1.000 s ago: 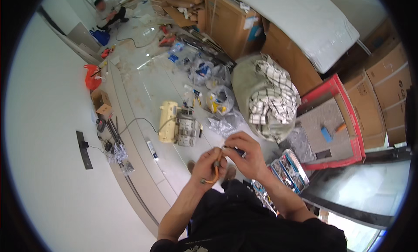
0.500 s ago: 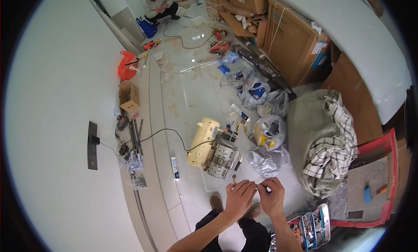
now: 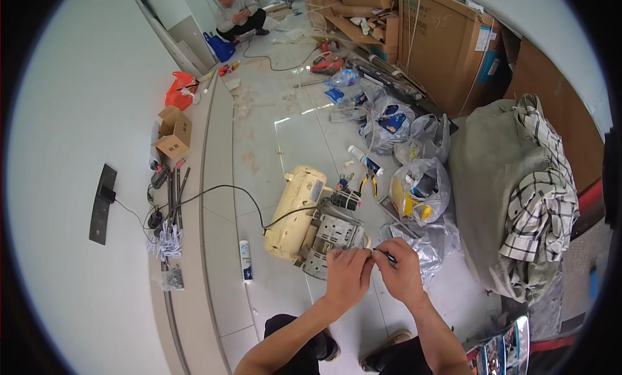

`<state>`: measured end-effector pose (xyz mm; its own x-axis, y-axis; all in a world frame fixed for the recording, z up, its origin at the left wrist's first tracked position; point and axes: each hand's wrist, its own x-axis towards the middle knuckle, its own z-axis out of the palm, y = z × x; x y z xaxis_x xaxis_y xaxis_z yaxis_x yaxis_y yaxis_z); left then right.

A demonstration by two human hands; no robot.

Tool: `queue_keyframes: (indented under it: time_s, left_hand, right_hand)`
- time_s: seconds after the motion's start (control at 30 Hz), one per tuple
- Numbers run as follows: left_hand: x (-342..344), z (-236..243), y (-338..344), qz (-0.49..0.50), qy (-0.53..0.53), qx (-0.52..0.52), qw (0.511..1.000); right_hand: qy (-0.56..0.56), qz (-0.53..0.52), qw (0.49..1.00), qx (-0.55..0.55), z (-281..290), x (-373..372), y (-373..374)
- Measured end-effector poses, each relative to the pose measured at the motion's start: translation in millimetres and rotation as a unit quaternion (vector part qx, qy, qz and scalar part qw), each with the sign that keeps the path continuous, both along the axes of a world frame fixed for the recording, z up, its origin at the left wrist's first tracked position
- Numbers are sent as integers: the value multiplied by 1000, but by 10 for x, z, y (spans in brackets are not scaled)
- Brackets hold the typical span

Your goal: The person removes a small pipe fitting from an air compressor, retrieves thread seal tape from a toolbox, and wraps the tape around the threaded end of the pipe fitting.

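Observation:
My left hand and my right hand meet in front of me, low in the head view. Both pinch a small dark thin object between their fingertips; its kind is too small to tell. Just beyond the hands, on the tiled floor, lies a cream-yellow air compressor with a grey motor, and a black cable runs from it toward the wall. My shoes show under my forearms.
Several clear plastic bags of parts lie to the right, beside a grey sack with a checked shirt. Yellow-handled pliers, a white tube, cardboard boxes and a seated person are farther off. A black wall socket is at the left.
The view has swung upward and toward the far end of the room. My hands stay together on the small object, now lower in the picture, and the compressor looks nearer.

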<state>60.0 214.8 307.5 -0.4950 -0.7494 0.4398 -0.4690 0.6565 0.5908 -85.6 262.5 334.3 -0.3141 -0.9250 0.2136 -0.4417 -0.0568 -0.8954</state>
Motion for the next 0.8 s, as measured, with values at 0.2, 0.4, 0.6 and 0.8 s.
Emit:
queue_keyframes:
  time_s: [0.2,0.4,0.6,0.8]
  left_hand:
    - [-114,-529,-154,-24,23,-32,999]
    - [-209,-764,-176,-41,62,19,997]
    - [-185,-590,-170,-44,121,46,991]
    - [-230,-752,-170,-98,162,161,969]
  right_hand:
    - [-14,23,998,-64,-689,-151,-90]
    - [-56,43,996,-60,-805,-256,-99]
    - [-46,96,987,-119,-762,-322,-129]
    - [-102,87,985,-108,-889,-404,-35]
